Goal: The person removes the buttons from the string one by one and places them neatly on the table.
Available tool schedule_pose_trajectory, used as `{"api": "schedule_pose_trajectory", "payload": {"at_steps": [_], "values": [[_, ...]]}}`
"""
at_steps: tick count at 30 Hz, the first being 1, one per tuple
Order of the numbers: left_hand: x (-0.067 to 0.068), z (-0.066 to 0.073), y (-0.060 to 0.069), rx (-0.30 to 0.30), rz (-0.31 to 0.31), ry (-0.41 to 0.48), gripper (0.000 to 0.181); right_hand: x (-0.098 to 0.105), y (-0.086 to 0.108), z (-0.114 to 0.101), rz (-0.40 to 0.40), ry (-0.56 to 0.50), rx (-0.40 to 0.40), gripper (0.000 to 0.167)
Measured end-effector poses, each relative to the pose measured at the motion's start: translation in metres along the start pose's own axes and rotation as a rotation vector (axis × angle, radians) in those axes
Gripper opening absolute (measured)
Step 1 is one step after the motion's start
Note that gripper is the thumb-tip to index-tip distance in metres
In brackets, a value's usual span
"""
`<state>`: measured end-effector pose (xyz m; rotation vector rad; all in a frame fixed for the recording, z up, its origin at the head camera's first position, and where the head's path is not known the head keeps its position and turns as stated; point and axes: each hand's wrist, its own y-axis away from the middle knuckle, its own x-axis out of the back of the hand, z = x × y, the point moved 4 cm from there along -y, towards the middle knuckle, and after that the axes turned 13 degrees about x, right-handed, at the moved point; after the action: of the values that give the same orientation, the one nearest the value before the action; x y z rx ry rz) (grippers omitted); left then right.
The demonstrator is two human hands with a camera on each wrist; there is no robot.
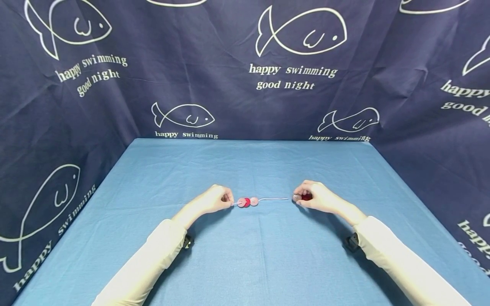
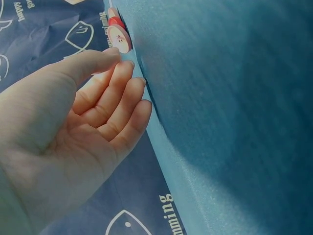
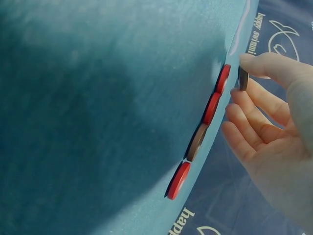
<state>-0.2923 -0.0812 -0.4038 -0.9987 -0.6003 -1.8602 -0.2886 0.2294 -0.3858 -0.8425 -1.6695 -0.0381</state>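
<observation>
My left hand (image 1: 216, 199) pinches the left end of a white string (image 1: 273, 199) between thumb and forefinger. On the string, close to those fingers, sit a pink button (image 1: 240, 202), a red button (image 1: 247, 202) and a second pink button (image 1: 254, 201). The string's other end lies just short of my right hand (image 1: 321, 197). That hand holds a brownish button (image 3: 243, 78) on edge between thumb and fingertip. In the right wrist view a row of red buttons (image 3: 212, 108) and one brown button (image 3: 197, 142) lies on the cloth beside the hand; in the head view the hand mostly hides them.
A blue cloth (image 1: 229, 263) covers the table. Dark blue curtains (image 1: 229, 51) with white fish drawings hang behind it and at both sides. Each wrist carries a small black device (image 1: 352, 243) below a light sleeve.
</observation>
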Motion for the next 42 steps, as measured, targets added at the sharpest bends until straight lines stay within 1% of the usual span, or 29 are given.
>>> {"api": "schedule_pose_trajectory", "payload": {"at_steps": [6,21,29,34,42], "values": [[0.000,0.000,0.000,0.004,-0.004,0.007,0.005,0.000,0.003,0.002,0.015,0.002,0.012,0.020],[0.000,0.000,-0.001,0.005,-0.005,-0.013,0.006,0.005,0.006,0.004,0.014,-0.014,-0.042,0.020],[0.000,0.000,-0.002,0.020,-0.010,-0.026,0.006,0.006,0.012,0.007,0.031,-0.027,-0.035,0.020],[-0.001,0.000,-0.001,0.006,-0.004,-0.028,0.006,0.008,0.015,0.009,0.048,-0.025,-0.033,0.020],[-0.002,0.001,-0.001,0.002,-0.010,-0.009,0.007,0.012,0.020,0.009,0.084,0.004,0.009,0.022]]}}
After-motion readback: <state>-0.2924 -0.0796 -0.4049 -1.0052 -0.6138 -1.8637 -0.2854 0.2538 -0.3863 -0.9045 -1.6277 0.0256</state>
